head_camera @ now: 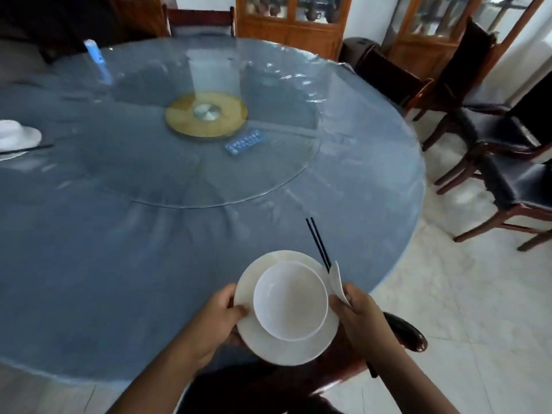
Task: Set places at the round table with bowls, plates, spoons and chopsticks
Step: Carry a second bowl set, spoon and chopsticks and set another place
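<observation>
A white plate [286, 351] with a white bowl [291, 303] on it hovers over the near edge of the round table [89, 249]. My left hand [221, 318] grips the plate's left rim, thumb on top. My right hand [358, 315] is at the plate's right side and holds a white spoon [337, 282] together with black chopsticks [318, 243], which point away over the table. At the far left edge lies a set place: an upturned white bowl [15, 134] on a plate with black chopsticks [30, 149].
A glass turntable [268, 180] with a yellow hub [206, 115] fills the table's middle; a blue card [245, 141] lies on it. A blue-white object [97, 59] stands at the back left. Dark wooden chairs [507, 186] stand at the right, another chair [400, 333] below my hands.
</observation>
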